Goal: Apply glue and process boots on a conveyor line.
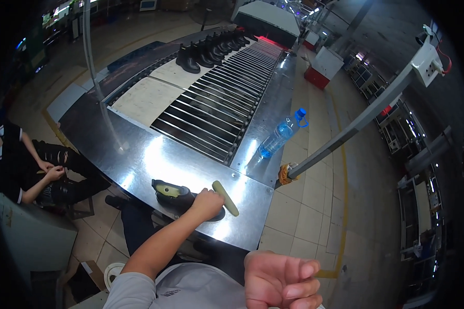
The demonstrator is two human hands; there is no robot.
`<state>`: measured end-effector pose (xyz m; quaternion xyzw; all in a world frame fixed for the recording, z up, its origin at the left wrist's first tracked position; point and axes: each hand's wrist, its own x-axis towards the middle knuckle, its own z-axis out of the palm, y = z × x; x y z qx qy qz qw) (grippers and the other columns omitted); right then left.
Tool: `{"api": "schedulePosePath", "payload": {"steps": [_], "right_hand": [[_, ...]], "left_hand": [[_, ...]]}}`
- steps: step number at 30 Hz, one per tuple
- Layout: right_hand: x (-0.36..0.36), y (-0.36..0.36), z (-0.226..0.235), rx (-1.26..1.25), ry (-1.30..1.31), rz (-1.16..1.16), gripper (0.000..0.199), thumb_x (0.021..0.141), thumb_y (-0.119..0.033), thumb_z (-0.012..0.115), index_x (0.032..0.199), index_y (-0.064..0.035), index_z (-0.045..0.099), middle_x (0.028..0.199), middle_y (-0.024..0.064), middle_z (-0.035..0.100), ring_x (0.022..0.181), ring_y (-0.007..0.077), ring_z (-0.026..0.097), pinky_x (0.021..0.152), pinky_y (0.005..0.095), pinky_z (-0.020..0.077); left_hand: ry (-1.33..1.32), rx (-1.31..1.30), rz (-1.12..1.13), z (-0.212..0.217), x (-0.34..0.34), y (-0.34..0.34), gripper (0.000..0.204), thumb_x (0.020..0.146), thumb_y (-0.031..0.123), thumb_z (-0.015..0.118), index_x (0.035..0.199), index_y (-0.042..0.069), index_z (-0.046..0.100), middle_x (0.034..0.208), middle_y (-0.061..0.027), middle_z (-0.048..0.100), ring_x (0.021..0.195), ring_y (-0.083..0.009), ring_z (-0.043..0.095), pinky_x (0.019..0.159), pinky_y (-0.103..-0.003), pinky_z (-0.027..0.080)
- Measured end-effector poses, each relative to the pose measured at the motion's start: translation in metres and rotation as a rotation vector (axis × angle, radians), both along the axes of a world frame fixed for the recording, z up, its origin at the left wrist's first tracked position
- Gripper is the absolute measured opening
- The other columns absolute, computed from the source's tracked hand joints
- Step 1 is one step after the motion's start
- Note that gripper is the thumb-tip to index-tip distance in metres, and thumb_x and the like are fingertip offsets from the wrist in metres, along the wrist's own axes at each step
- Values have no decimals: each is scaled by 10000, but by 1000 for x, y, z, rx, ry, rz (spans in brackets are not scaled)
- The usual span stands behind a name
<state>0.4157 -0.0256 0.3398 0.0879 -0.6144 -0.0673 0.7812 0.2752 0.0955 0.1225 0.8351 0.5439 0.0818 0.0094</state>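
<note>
A black boot (pixel 166 200) lies on the shiny metal tabletop close to me, its opening showing a yellow-green inside. Over the front part of this boot my left hand (pixel 208 204) is closed, the fingertips partly hidden. Just right of that hand rests a flat olive-green strip (pixel 226 198) with rounded ends; whether the fingers touch it I cannot tell. My right hand (pixel 281 280) is raised near the camera at the lower edge, palm showing, its fingers loosely curled and apart with nothing visible in them.
A slatted conveyor (pixel 211 110) runs away to a grey machine hood (pixel 267 19). Several black boots (pixel 203 54) line its left side. A blue-capped bottle (pixel 281 136) stands on the table's right edge, near a slanted metal post (pixel 353 123). A seated person (pixel 41 165) is at the left.
</note>
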Motion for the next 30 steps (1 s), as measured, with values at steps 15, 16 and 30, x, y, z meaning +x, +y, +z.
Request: {"api": "schedulePosePath", "payload": {"steps": [15, 16, 30], "right_hand": [[-29, -1, 32, -37, -30, 192, 281, 1050, -192, 563, 1292, -71, 488, 1149, 73, 640, 914, 221, 663, 955, 436, 477], [-31, -1, 36, -12, 52, 209, 284, 1050, -194, 561, 1298, -70, 497, 1147, 76, 645, 904, 223, 666, 946, 434, 484], [-33, 1, 30, -17, 16, 277, 294, 1076, -239, 498, 1310, -60, 514, 1103, 73, 668, 883, 204, 667, 946, 429, 476]], "left_hand": [[-64, -40, -14, 7, 3, 2, 172, 934, 249, 644, 908, 93, 711, 845, -93, 731, 796, -280, 727, 731, -421, 538], [-63, -34, -28, 8, 7, 2, 160, 927, 239, 649, 901, 94, 710, 841, -93, 730, 792, -281, 727, 731, -422, 537], [-111, -26, -5, -1, 3, 1, 127, 898, 218, 663, 871, 101, 703, 819, -100, 725, 777, -287, 728, 734, -431, 538]]}}
